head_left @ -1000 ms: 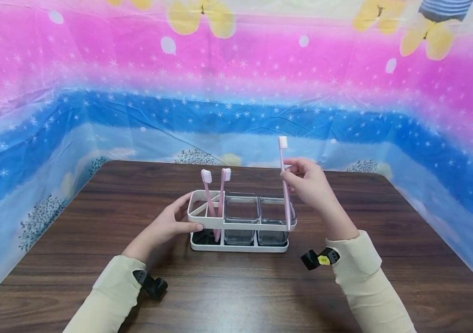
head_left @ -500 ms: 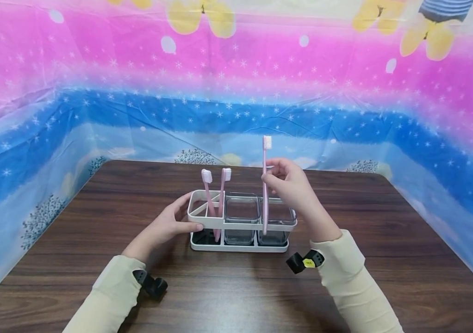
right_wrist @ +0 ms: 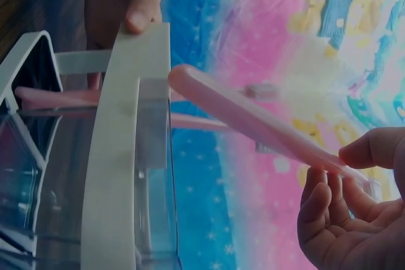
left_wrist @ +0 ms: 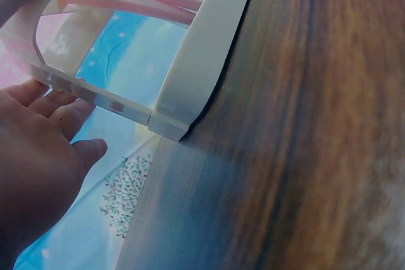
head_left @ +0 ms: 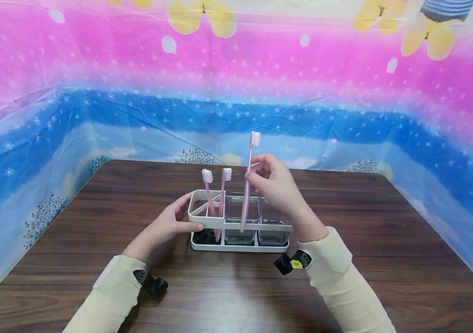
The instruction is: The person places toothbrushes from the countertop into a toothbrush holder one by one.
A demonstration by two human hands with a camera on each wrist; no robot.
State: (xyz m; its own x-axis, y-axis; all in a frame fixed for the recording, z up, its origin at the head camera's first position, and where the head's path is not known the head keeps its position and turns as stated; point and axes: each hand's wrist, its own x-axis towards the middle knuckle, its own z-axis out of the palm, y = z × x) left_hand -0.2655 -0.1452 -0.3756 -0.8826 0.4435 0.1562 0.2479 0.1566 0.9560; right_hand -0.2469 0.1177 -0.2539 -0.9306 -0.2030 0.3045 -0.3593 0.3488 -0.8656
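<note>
A white two-tier toothbrush holder (head_left: pixel 236 248) stands on the table, with a divided section at its left end and two clear cups (head_left: pixel 239 237) beside it. Two pink toothbrushes (head_left: pixel 222 196) lean in the divided section, bristles up. My left hand (head_left: pixel 170 219) grips the holder's left end, thumb on the front of the upper rim and fingers behind. Between thumb and fingertips, my right hand (head_left: pixel 276 185) pinches a third pink toothbrush (head_left: pixel 247 194). It is held nearly upright, head up, handle end in front of the middle cup. In the right wrist view the handle end lies near the upper rim (right_wrist: pixel 120 156).
Dark wood table (head_left: pixel 115 208) surrounds the holder. A patterned pink and blue cloth (head_left: pixel 236 111) hangs behind it and along both sides. Black wrist cameras sit on both sleeves; the right one (head_left: pixel 284 263) is close to the holder's lower right corner.
My right hand has moved left with its toothbrush, from the holder's right end across to the middle cup. The toothbrush now tilts slightly. The left hand and holder have stayed in place.
</note>
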